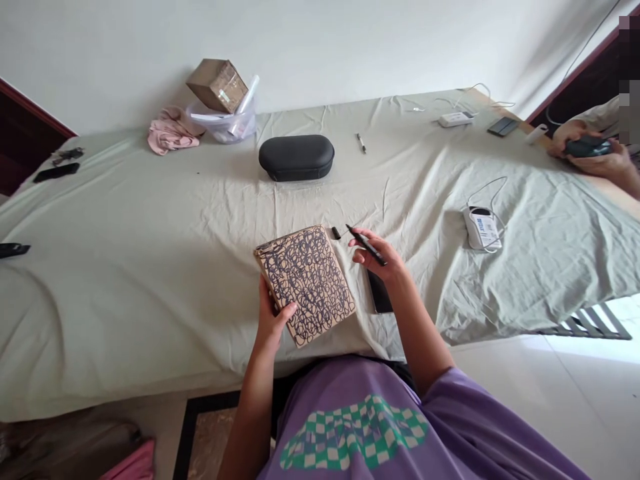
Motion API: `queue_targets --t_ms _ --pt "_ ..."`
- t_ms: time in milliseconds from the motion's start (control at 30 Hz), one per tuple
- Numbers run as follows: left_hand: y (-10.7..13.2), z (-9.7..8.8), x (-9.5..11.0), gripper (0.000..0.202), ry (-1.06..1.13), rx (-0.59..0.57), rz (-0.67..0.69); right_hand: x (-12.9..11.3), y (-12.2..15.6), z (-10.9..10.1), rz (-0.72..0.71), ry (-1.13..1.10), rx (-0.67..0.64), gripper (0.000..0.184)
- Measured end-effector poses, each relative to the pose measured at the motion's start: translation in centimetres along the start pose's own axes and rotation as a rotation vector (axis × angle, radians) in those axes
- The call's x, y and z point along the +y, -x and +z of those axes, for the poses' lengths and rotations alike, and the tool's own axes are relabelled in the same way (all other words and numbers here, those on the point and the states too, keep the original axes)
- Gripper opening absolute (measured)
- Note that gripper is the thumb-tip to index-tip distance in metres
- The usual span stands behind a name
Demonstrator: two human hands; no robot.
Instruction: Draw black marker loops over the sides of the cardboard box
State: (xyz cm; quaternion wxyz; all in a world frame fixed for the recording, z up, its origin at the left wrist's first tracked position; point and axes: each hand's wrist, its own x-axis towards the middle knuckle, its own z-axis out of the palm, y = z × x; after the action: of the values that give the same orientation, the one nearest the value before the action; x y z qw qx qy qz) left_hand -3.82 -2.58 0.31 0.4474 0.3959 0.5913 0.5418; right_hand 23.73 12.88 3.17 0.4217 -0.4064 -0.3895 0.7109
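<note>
A brown cardboard box covered in black scribbles rests on the sheet-covered table near its front edge. My left hand grips the box's near left edge, thumb on top. My right hand holds a black marker in a pinch, just right of the box, tip pointing away. The marker's small black cap lies on the sheet by the box's far corner. A dark phone lies under my right wrist.
A black oval case sits mid-table. Behind it are a clear tub with a cardboard box, pink cloth and a pen. A white charger lies right. Another person's hands hold a dark object at far right.
</note>
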Motion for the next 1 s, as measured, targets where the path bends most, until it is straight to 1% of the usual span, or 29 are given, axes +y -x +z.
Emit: queue_targets --t_ms 67,133,200,267,333,367,433,467,533,633,700,733,800,867,900,933,967,1000 --pt "0.2 0.4 0.2 0.116 -0.017 0.042 0.011 -0.6 1.7 0.4 -0.15 0.008 0.015 0.046" --pt "0.6 1.2 1.0 0.115 -0.104 0.124 0.041 -1.4 3.4 1.3 -0.28 0.061 0.055 0.05" --pt "1.3 2.7 2.3 0.118 -0.279 0.251 0.111 -2.2 4.9 2.8 -0.381 0.138 0.075 0.051" --pt "1.9 4.4 3.6 0.125 -0.473 0.335 0.231 -2.7 5.9 4.3 -0.433 0.232 0.026 0.053" --pt "2.3 6.0 4.5 0.126 -0.651 0.339 0.342 -2.6 6.4 5.7 -0.443 0.326 -0.053 0.06" --pt "2.4 6.6 4.7 0.123 -0.692 0.31 0.396 -2.3 6.4 6.2 -0.443 0.366 -0.073 0.066" --pt "2.5 7.4 4.6 0.116 -0.759 0.262 0.456 -1.5 6.3 6.9 -0.46 0.41 -0.055 0.076" --pt "2.5 7.7 4.4 0.113 -0.785 0.254 0.473 -1.0 6.1 7.1 -0.475 0.412 -0.034 0.077" --pt "2.5 7.7 3.7 0.11 -0.833 0.28 0.494 0.0 5.8 7.1 -0.503 0.388 -0.016 0.073" --pt "2.5 7.1 2.4 0.11 -0.876 0.315 0.572 0.8 5.1 6.5 -0.523 0.31 -0.005 0.063" --pt "2.3 6.2 1.2 0.108 -0.892 0.297 0.646 1.2 4.2 5.6 -0.504 0.242 0.07 0.061" --pt "2.1 5.5 0.4 0.106 -0.893 0.286 0.678 1.4 3.6 5.0 -0.472 0.208 0.114 0.061" --pt "1.5 3.6 -1.3 0.102 -0.855 0.227 0.733 2.1 2.2 3.8 -0.352 0.142 0.154 0.061" --pt "0.9 1.4 -2.9 0.097 -0.812 0.147 0.784 3.3 1.2 3.0 -0.178 0.076 0.096 0.063" --pt "0.5 0.4 -3.5 0.086 -0.802 0.101 0.788 4.0 0.9 2.8 -0.107 0.049 0.053 0.066" --pt "0.3 -0.5 -3.9 0.068 -0.792 0.067 0.762 4.8 0.9 2.7 -0.071 0.031 0.02 0.069" --pt "0.2 -1.3 -4.0 0.054 -0.76 0.084 0.731 5.5 1.0 2.9 -0.072 0.024 0.003 0.073" --pt "0.2 -1.8 -3.8 0.049 -0.701 0.116 0.702 6.2 1.4 3.1 -0.103 0.032 0.002 0.076"
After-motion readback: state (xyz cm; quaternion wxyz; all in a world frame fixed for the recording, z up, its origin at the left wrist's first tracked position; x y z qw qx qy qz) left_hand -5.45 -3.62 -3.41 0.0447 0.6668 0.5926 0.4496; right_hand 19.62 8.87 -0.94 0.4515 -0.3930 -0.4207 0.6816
